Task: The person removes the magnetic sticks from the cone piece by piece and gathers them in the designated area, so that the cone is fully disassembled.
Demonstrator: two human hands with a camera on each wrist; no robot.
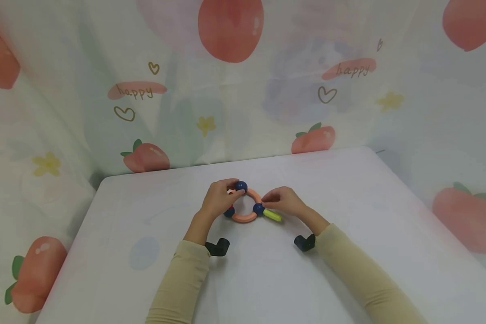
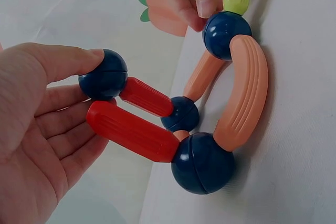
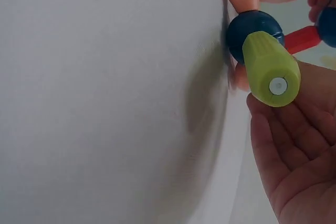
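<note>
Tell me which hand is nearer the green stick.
Right. The right hand is close beside the green stick; the left hand is farther off, holding a raised blue ball.

Pale, lightly creased hangings (image 1: 243, 103) rise behind a white surface (image 1: 259, 283) and flank it on both sides, as the head view shows. A big red fruit print (image 1: 231, 29) sits at 12 o'clock, others at 8 and between 3 and 4; "happy" lettering (image 1: 135, 91) shows at 10 o'clock, repeated near 2, and a yellow flower (image 1: 46, 164) at 9. A faint bluish oval (image 1: 144, 253) marks the surface toward 8 o'clock. The light is soft and dim.
</note>
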